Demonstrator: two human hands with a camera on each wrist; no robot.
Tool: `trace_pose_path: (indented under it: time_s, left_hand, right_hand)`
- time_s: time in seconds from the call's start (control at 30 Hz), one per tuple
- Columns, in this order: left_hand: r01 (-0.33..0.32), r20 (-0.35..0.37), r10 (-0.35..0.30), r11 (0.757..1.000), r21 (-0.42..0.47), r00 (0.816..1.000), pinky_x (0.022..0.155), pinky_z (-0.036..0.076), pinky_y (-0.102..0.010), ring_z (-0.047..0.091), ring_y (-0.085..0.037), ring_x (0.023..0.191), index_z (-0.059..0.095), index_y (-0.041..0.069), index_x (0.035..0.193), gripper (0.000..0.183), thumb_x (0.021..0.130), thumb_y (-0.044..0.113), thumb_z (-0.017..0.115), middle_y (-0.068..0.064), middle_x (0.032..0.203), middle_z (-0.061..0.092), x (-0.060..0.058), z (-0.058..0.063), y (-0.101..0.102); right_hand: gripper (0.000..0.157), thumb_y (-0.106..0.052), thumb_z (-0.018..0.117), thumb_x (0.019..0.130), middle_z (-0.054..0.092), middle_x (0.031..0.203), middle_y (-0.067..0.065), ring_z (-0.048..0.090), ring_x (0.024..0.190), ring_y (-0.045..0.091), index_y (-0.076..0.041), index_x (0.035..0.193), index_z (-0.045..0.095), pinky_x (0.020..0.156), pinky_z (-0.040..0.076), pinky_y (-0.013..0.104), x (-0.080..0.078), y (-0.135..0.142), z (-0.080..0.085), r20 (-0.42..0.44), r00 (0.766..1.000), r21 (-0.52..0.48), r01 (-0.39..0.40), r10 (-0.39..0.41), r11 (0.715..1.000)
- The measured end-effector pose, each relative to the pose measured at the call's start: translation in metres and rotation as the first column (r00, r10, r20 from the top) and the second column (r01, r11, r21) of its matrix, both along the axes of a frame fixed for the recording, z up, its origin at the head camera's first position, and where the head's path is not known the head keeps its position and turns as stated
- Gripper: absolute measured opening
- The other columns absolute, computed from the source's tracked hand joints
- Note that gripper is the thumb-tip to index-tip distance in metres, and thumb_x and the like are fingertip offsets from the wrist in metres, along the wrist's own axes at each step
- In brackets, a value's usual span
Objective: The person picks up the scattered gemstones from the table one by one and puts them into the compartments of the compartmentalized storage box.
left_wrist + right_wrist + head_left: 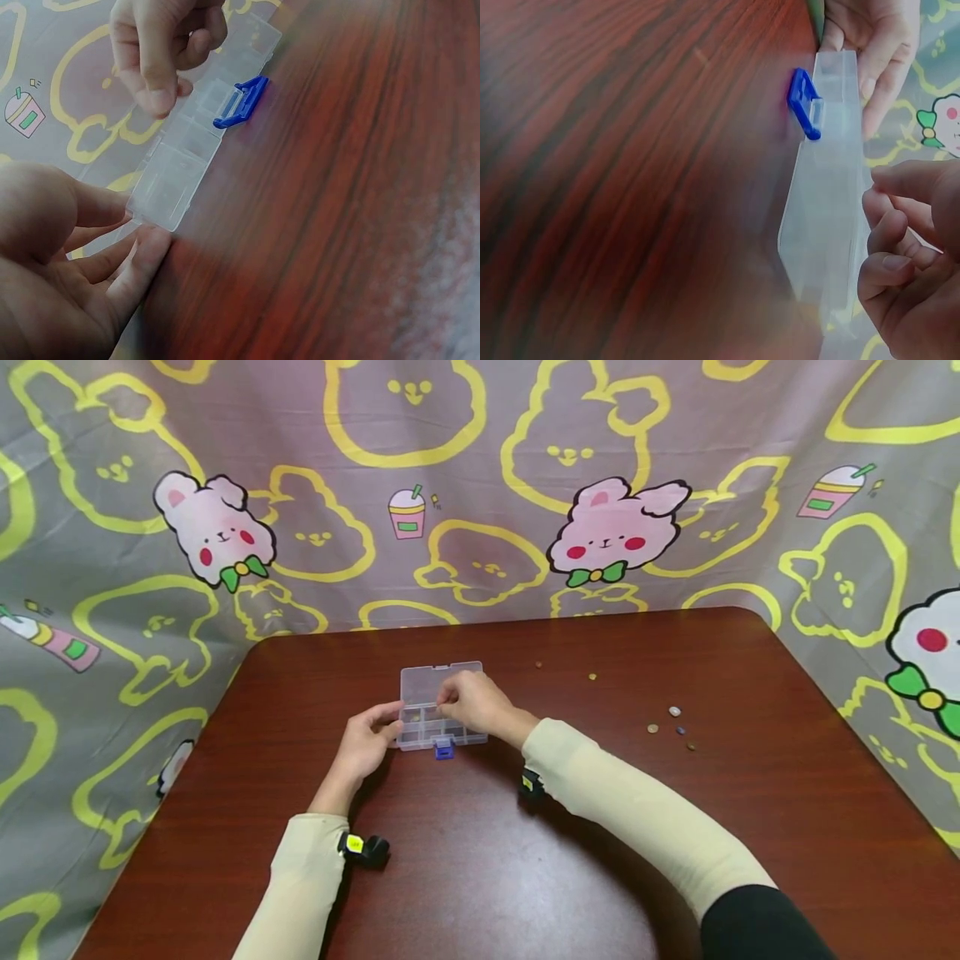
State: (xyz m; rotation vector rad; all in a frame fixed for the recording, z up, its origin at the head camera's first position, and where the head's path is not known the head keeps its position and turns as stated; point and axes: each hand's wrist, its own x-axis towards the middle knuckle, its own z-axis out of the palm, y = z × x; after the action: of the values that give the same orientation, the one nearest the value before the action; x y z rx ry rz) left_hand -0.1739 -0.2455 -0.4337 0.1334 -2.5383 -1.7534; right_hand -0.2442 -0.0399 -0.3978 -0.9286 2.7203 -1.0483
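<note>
A clear plastic compartment box [410, 745] with a blue latch [445, 749] stands on the table, its lid [420, 685] raised at the back. A tiny yellowish piece [416, 718] lies in a back-left compartment. My left hand [363, 745] grips the box's left end between thumb and fingers, plainest in the left wrist view. Above the compartments hovers my right hand [478, 702], fingers curled, thumb and index tips together. Whether a small thing sits between those tips is hidden. The right wrist view shows the same fingertips [881, 180] beside the box wall.
On the brown table [480, 877] to the right lie several tiny pieces, among them a whitish one [674, 712], a tan one [652, 728] and a dark bluish one [681, 731]. Farther back are a yellow piece [592, 677] and a reddish one [538, 665]. A patterned curtain [480, 510] hangs behind.
</note>
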Motion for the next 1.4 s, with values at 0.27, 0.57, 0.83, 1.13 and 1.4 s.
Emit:
trace_pose_path:
  time_s: [0.27, 0.57, 0.83, 1.13, 1.4]
  left_hand:
    - [0.005, 0.005, -0.005, 0.999, -0.035, 1.000, 0.071, 0.055, -0.021, 0.062, -0.023, 0.096, 0.060, -0.005, 0.134, 0.036, 0.099, -0.002, 0.058, -0.026, 0.124, 0.061, 0.001, 0.003, -0.003]
    - [0.009, 0.008, -0.009, 0.999, -0.044, 1.000, 0.070, 0.055, -0.020, 0.063, -0.022, 0.097, 0.058, -0.005, 0.136, 0.037, 0.099, -0.001, 0.059, -0.026, 0.126, 0.061, 0.002, 0.006, -0.004]
    - [0.007, 0.028, -0.005, 0.998, -0.061, 1.000, 0.071, 0.055, -0.020, 0.063, -0.027, 0.100, 0.058, -0.004, 0.136, 0.037, 0.100, -0.001, 0.057, -0.025, 0.127, 0.061, 0.004, 0.003, -0.002]
    - [0.003, 0.017, -0.002, 0.999, -0.046, 1.000, 0.071, 0.056, -0.020, 0.063, -0.027, 0.099, 0.058, -0.005, 0.136, 0.037, 0.099, -0.001, 0.058, -0.027, 0.126, 0.060, 0.003, 0.002, 0.001]
    - [0.006, 0.021, -0.005, 0.998, -0.057, 1.000, 0.072, 0.056, -0.020, 0.062, -0.028, 0.101, 0.058, -0.005, 0.137, 0.037, 0.100, 0.000, 0.058, -0.026, 0.127, 0.060, 0.002, 0.001, 0.002]
  right_hand:
    - [0.004, -0.011, 0.077, 0.087, 0.069, 0.073, -0.005, 0.059, 0.066, 0.007, -0.010, 0.083, 0.076, 0.063, 0.048, 0.023, 0.001, 0.028, 0.001, 0.002, 1.000, -0.075, 0.003, -0.003, 0.997]
    - [0.004, -0.010, 0.076, 0.086, 0.068, 0.071, -0.006, 0.058, 0.060, 0.005, -0.006, 0.085, 0.075, 0.061, 0.049, 0.023, 0.009, 0.074, -0.008, 0.031, 0.999, -0.153, 0.024, -0.019, 0.988]
    - [0.005, -0.011, 0.076, 0.088, 0.069, 0.071, -0.002, 0.061, 0.056, 0.015, -0.007, 0.091, 0.075, 0.059, 0.050, 0.028, 0.027, 0.131, -0.021, 0.114, 0.992, -0.150, 0.072, -0.055, 0.986]
    - [0.005, -0.011, 0.077, 0.089, 0.065, 0.065, 0.003, 0.059, 0.053, 0.018, -0.008, 0.092, 0.075, 0.052, 0.049, 0.028, 0.049, 0.193, -0.026, 0.160, 0.980, -0.149, 0.144, -0.120, 0.978]
    - [0.005, -0.010, 0.077, 0.088, 0.065, 0.066, 0.003, 0.057, 0.051, 0.017, -0.010, 0.090, 0.074, 0.070, 0.054, 0.034, 0.065, 0.242, -0.022, 0.155, 0.972, -0.126, 0.196, -0.176, 0.972]
